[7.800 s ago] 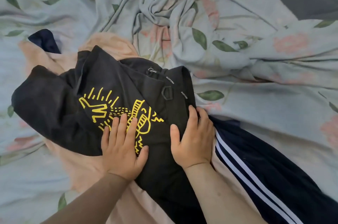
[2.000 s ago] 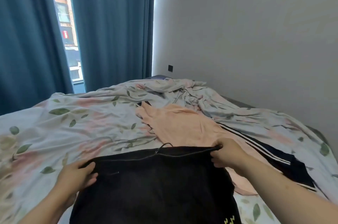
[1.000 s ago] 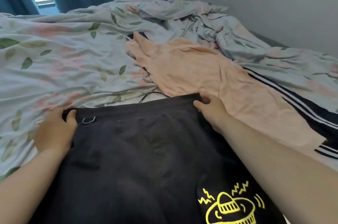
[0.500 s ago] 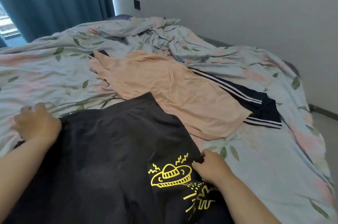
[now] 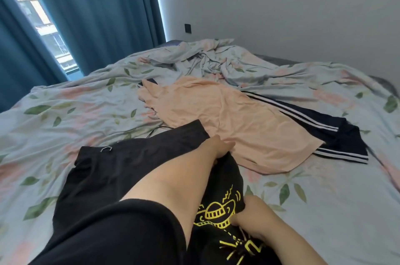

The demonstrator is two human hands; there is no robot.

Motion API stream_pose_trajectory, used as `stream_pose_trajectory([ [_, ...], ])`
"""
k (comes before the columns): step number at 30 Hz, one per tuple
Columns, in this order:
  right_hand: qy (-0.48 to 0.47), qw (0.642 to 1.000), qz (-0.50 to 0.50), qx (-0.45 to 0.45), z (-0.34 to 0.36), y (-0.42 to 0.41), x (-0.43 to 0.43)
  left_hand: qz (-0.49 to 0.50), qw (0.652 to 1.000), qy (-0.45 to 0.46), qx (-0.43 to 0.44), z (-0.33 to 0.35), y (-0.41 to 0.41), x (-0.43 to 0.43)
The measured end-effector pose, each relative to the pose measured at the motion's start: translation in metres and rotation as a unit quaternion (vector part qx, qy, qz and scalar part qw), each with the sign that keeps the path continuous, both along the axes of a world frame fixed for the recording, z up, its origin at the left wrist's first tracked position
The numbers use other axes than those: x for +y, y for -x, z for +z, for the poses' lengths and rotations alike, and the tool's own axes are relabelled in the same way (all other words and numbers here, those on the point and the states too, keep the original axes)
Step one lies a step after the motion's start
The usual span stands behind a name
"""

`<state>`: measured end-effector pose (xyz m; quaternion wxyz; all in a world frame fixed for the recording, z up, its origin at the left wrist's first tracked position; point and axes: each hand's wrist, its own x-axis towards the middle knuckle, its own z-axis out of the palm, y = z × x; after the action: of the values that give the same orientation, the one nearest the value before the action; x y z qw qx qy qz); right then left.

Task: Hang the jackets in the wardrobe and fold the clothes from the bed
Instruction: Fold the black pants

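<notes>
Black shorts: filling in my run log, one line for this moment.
folding | left hand grips black shorts side edge | right hand grips hem by yellow print | peach garment unfolded

Teal curtains (image 5: 97,15) are hanging partly drawn across a window (image 5: 49,41), daylight coming through the gap, while a dark plate (image 5: 187,28) is sitting on the pale wall (image 5: 281,5)

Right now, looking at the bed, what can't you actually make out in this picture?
All from the head view:
- Left hand: its fingertips are lost at the edge of the black garment, so the grip is unclear.
- Yellow print: partly covered by the right hand and cut off by the bottom edge.
- Navy striped garment: mostly under the peach garment.
- Wall plate: too small to tell switch from socket.
</notes>
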<state>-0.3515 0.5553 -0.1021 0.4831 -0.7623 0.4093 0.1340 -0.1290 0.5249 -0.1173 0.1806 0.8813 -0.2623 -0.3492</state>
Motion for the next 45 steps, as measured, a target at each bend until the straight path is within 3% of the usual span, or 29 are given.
stream_pose_trajectory([
  [4, -0.178, 0.978, -0.020, -0.107, 0.016, 0.004, 0.006, -0.009, 0.997, 0.012, -0.073, 0.013, -0.006, 0.014],
  [7, -0.266, 0.956, 0.025, -0.124, 0.030, 0.009, 0.017, 0.114, 0.988, 0.094, -0.039, 0.030, -0.023, 0.035],
  [10, -0.223, 0.963, 0.109, -0.104, 0.046, 0.011, 0.023, 0.226, 0.955, 0.184, 0.058, 0.061, -0.043, 0.074],
  [14, -0.146, 0.964, 0.209, -0.077, 0.074, -0.005, 0.043, 0.271, 0.913, 0.189, 0.238, 0.105, -0.060, 0.147],
  [16, -0.120, 0.959, 0.246, -0.079, 0.085, -0.020, 0.063, 0.255, 0.913, 0.185, 0.260, 0.117, -0.074, 0.181],
  [19, -0.110, 0.950, 0.285, -0.068, 0.095, -0.041, 0.100, 0.277, 0.910, 0.180, 0.250, 0.128, -0.095, 0.222],
  [24, -0.055, 0.948, 0.286, -0.128, 0.082, -0.069, 0.182, 0.408, 0.828, 0.337, 0.188, 0.121, -0.135, 0.273],
  [26, -0.095, 0.944, 0.285, -0.139, 0.071, -0.074, 0.210, 0.451, 0.799, 0.369, 0.148, 0.111, -0.149, 0.297],
  [29, -0.229, 0.930, 0.246, -0.146, 0.048, -0.073, 0.228, 0.501, 0.774, 0.377, 0.092, 0.084, -0.157, 0.341],
  [31, -0.228, 0.940, 0.179, -0.178, 0.034, -0.069, 0.219, 0.499, 0.788, 0.349, 0.088, 0.064, -0.142, 0.365],
  [35, -0.020, 0.975, 0.013, -0.221, 0.008, -0.049, 0.174, 0.445, 0.858, 0.255, -0.004, 0.018, -0.071, 0.415],
  [37, 0.070, 0.980, 0.035, -0.183, -0.003, -0.035, 0.161, 0.415, 0.885, 0.200, -0.066, -0.004, -0.019, 0.441],
  [41, 0.050, 0.977, 0.178, -0.108, -0.016, -0.023, 0.174, 0.380, 0.907, 0.135, -0.121, -0.017, 0.067, 0.469],
  [45, 0.105, 0.962, 0.218, -0.128, -0.021, -0.024, 0.180, 0.182, 0.940, 0.037, -0.287, -0.015, 0.108, 0.481],
])
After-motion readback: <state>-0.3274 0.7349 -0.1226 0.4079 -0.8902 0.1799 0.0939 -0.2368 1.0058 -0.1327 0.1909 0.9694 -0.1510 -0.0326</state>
